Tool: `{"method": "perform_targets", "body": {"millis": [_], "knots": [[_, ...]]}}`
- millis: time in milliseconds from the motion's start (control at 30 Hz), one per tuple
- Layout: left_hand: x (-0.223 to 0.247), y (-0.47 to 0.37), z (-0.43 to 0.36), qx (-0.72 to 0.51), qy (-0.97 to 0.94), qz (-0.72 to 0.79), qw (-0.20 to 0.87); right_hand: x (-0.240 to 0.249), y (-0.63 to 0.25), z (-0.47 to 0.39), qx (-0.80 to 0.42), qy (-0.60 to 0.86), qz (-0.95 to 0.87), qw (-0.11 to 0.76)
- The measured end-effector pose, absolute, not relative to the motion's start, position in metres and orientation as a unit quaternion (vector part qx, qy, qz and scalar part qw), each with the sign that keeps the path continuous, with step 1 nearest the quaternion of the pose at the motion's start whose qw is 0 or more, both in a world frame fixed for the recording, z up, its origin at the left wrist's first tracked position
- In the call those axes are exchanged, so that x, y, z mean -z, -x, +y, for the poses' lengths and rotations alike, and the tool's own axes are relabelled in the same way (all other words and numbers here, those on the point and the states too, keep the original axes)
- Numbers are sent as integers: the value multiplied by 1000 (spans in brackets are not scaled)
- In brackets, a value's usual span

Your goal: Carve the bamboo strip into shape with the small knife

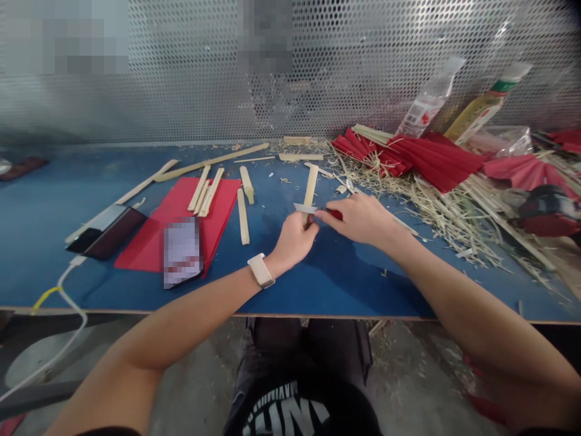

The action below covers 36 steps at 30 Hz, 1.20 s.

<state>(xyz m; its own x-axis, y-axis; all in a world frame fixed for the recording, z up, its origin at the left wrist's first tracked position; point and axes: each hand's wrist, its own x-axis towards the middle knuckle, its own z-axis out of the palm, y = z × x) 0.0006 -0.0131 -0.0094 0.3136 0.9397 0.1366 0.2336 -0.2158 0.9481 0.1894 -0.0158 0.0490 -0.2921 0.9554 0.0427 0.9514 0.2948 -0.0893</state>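
My left hand (pixel 295 237) is closed round the lower end of a flat bamboo strip (pixel 311 184), which points away from me over the blue table. In my right hand (pixel 356 217) is a knife (pixel 305 208) with a red handle; its blade lies across the strip just above my left fingers. The two hands are close together. Two loose bamboo pieces (pixel 244 217) lie to the left of my left hand. Several more bamboo strips (pixel 206 191) rest on a red folder-like sheet (pixel 149 245).
A phone (pixel 181 251) lies on the red sheet, and a dark device (pixel 106 233) with a white cable is farther left. Shavings (pixel 436 206), red folded paper fans (pixel 431 158) and two bottles (pixel 429 100) crowd the right. Perforated metal mesh (pixel 190 79) stands behind the blue table (pixel 218 290).
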Motion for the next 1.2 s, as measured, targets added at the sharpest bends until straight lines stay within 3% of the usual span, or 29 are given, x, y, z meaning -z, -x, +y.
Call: {"method": "perform_targets", "body": {"millis": [400, 700, 900, 1200], "knots": [[13, 0, -11, -400, -664, 446, 447, -37, -193, -4, -1, 629, -773, 81], [11, -2, -14, -393, -620, 433, 523, -32, -243, 34, -9, 715, -668, 204], [11, -2, -14, -407, -612, 421, 532, -30, -233, 23, -37, 647, -730, 218], [-5, -2, -17, -393, -509, 416, 643, -35, -220, 10, -63, 618, -747, 236]]}}
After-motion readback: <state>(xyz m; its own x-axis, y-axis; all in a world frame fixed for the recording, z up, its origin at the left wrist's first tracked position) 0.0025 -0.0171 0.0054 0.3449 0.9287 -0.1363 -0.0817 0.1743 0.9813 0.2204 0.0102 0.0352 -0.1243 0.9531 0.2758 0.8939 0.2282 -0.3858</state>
